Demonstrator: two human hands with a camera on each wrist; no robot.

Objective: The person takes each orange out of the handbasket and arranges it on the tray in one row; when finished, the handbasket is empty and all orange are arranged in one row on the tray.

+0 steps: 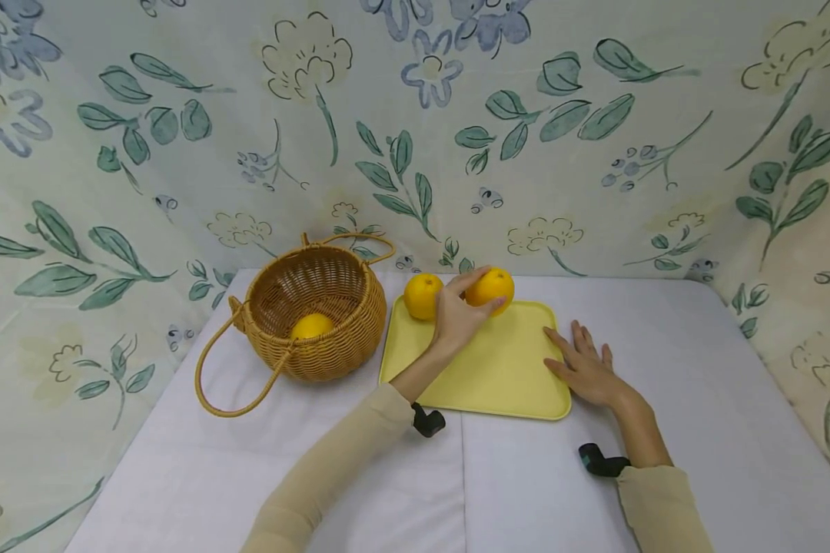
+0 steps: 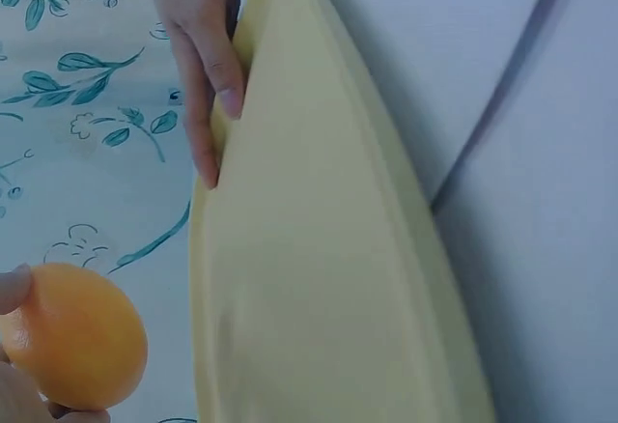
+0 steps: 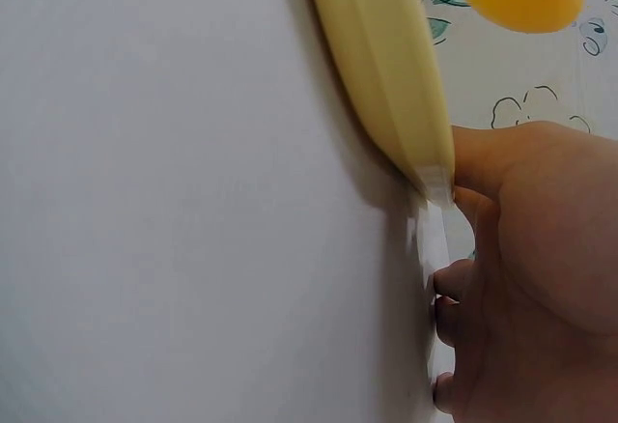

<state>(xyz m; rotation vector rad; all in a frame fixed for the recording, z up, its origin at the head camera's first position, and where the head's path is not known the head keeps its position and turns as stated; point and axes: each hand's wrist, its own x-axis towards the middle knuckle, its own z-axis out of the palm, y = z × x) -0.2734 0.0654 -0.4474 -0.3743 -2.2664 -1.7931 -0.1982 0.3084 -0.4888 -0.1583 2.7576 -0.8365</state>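
Note:
My left hand (image 1: 458,311) grips an orange (image 1: 496,290) between thumb and fingers, over the far part of a yellow tray (image 1: 505,369). In the left wrist view the held orange (image 2: 87,336) shows at the lower left, with fingertips around it. A second orange (image 1: 422,296) sits at the tray's far left corner, just left of that hand. My right hand (image 1: 590,370) lies with spread, straight fingers at the tray's right edge, its thumb and a finger touching the rim. From the right wrist, the tray's rim (image 3: 386,85) runs up to the hand (image 3: 541,239).
Left of the tray stands a wicker basket (image 1: 339,353) with its two handles folded outward and a yellow-orange fruit (image 1: 312,326) inside. A white cloth (image 1: 526,484) covers the table. Behind it hangs a floral curtain (image 1: 415,153).

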